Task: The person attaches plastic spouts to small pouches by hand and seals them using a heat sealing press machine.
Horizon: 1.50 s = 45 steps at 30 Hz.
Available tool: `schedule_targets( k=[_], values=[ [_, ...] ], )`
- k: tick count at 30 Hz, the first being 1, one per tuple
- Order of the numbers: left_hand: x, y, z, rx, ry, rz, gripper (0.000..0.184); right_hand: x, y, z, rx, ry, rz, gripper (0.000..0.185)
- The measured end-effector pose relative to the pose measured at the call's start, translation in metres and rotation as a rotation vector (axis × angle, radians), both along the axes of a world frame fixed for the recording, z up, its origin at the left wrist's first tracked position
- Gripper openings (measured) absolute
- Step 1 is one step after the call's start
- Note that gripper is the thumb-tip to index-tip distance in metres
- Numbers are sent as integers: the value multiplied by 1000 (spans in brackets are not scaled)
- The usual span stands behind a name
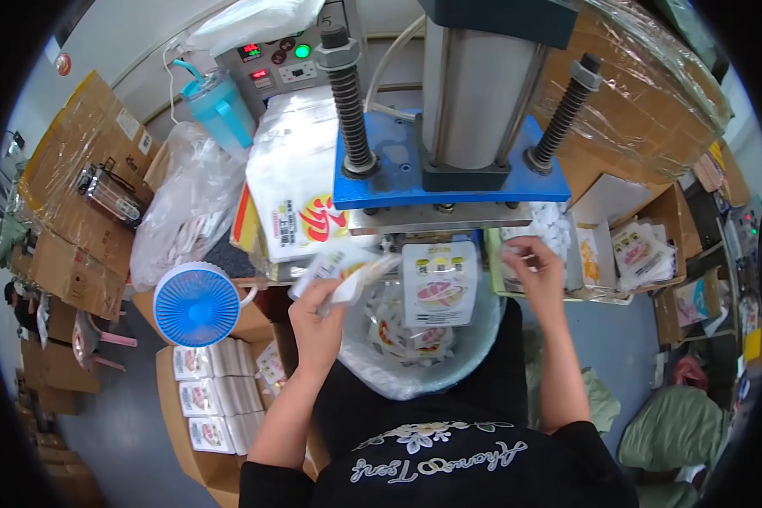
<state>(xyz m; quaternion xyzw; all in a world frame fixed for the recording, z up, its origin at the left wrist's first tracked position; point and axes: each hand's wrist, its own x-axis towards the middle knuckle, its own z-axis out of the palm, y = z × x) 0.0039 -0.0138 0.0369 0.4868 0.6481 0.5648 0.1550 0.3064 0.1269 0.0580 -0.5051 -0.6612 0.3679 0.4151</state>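
Pinching pretty snugly, pouches (347,290) held by left hand (317,306) | bucket (486,326) lower-right of grip | right hand (533,267): hold can't be told tbh

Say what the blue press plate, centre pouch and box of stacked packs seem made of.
Blue press plate: probably painted metal, glossy, with bolts through it.
Centre pouch: likely plastic film, smooth, crisply printed; coated paper possible.
Box: apparently cardboard, matte, plain brown walls.

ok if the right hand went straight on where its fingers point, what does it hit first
Likely the green edge just left of the right hand, though depth is hard to judge.
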Motion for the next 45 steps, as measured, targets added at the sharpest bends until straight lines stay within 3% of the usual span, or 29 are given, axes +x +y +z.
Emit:
schedule_targets(
  k=[2,5,9,11,13,16,19,21,27,29,31,33,34,35,37,39,40,45],
  values=[
    [26,-6,2,-112,-314,-134,7,-20,-13,9,80,51,72,18],
    [53,-7,-30,-228,-395,-190,6,-46,-33,19,69,66,148,19],
    [63,-15,-48,-207,-453,-241,10,-58,-42,8,49,40,333,21],
    [55,-19,-50,-372,-406,-330,17,-49,-40,1,49,-253,460,22],
    [50,-18,-53,-396,-312,-415,20,-44,-38,-5,14,-247,519,26],
    [56,-3,-47,-469,-304,-433,24,-40,-32,-3,-20,-222,483,33],
    [70,25,-30,-401,-510,-293,27,-34,-21,11,192,-224,147,43],
    [78,41,-23,-360,-888,-259,27,-19,-10,18,191,-317,81,38],
    [85,68,-24,-323,-1090,-239,25,22,12,4,165,-673,-116,29],
    [84,71,-26,-327,-1117,-221,25,27,17,-14,354,-823,-103,23],
    [76,68,-25,-335,-985,-277,26,22,17,-18,303,-814,-82,20],
    [59,66,-11,-292,-633,-310,27,16,19,-22,252,-795,-53,16],
    [36,68,-9,-420,-300,-265,38,16,20,-23,261,-770,-31,15],
    [22,66,-7,-431,-291,-255,38,16,21,-25,273,-742,-9,13],
    [-2,62,-3,-7,467,109,61,22,18,-25,266,-699,17,14],
    [-19,40,-30,-235,700,75,79,26,10,-11,333,-830,-38,14],
    [-22,29,-41,-219,763,33,84,31,12,-11,230,-792,-5,13],
    [-37,13,-28,-96,563,130,36,38,22,-12,191,-756,0,14]
  ],
)
